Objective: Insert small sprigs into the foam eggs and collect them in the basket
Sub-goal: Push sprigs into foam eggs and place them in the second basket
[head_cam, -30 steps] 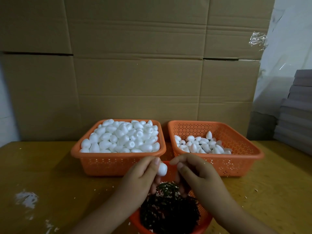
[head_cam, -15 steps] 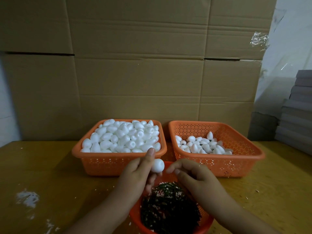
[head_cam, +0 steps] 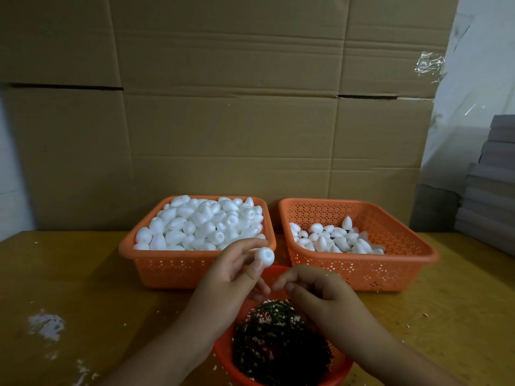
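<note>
Above a round orange bowl of dark sprigs (head_cam: 281, 341) at the near edge of the worktop (head_cam: 83, 274), the left hand (head_cam: 231, 277) is pinching a white foam egg (head_cam: 265, 256) between thumb and fingers. Just beside it, the right hand (head_cam: 315, 291) is hovering with fingertips drawn together; whether they are holding a sprig cannot be told. Behind, a left basket (head_cam: 172, 271) is sitting heaped with foam eggs, and a right basket (head_cam: 390, 268) is holding fewer.

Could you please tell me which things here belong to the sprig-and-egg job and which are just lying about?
Job: foam egg in left hand; right hand; sprig bowl; full egg basket; collecting basket.
Lying about: cardboard boxes; grey stack; foam crumbs.
</note>
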The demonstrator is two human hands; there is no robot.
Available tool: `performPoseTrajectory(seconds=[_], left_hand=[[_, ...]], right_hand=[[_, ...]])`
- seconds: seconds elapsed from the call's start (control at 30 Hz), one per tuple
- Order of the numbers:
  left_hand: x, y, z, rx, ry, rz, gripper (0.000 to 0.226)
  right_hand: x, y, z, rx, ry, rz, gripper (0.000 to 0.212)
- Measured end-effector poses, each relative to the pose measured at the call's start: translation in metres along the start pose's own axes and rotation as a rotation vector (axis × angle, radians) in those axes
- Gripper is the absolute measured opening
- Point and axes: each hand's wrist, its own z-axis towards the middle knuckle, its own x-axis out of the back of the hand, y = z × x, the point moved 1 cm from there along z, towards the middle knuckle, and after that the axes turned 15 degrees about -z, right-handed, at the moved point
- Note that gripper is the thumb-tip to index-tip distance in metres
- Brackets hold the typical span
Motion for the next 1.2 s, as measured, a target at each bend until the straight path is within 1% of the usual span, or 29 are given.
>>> performPoseTrajectory(seconds=[0.07, 0.17, 0.37, 0.4, 0.53, 0.7, 0.9, 1.07, 1.2], left_hand=[[0.0, 0.001, 0.0, -0.009, -0.007, 0.013, 0.028], [0.0, 0.001, -0.002, -0.008, -0.019, 0.053, 0.028], [-0.001, -0.002, -0.001, 0.033, -0.02, 0.013, 0.018], [-0.002, -0.002, -0.001, 0.032, -0.023, 0.007, 0.019], [-0.002, -0.004, 0.0, 0.02, -0.015, -0.01, 0.037], [-0.001, -0.005, 0.0, -0.024, 0.005, -0.02, 0.035], [-0.004, -0.001, -0.001, -0.032, 0.032, -0.044, 0.039], [-0.004, 0.003, -0.003, -0.015, 0.094, -0.052, 0.06], [-0.004, 0.006, -0.004, 0.004, 0.067, -0.038, 0.059]], right_hand=[[0.0, 0.0, 0.0, -0.01, -0.005, 0.002, 0.025], [0.0, 0.0, 0.0, -0.031, -0.019, 0.013, 0.025], [-0.001, -0.001, 0.0, -0.011, -0.026, 0.018, 0.023], [-0.001, -0.001, 0.0, -0.012, -0.026, 0.022, 0.022], [-0.002, -0.001, 0.0, -0.009, -0.03, 0.033, 0.023], [-0.002, 0.0, 0.0, -0.011, -0.025, 0.028, 0.026], [-0.002, 0.0, 0.0, -0.01, -0.016, -0.012, 0.024], [-0.002, -0.001, 0.0, -0.028, -0.017, -0.037, 0.025], [-0.001, -0.002, 0.0, -0.025, -0.02, -0.041, 0.023]])
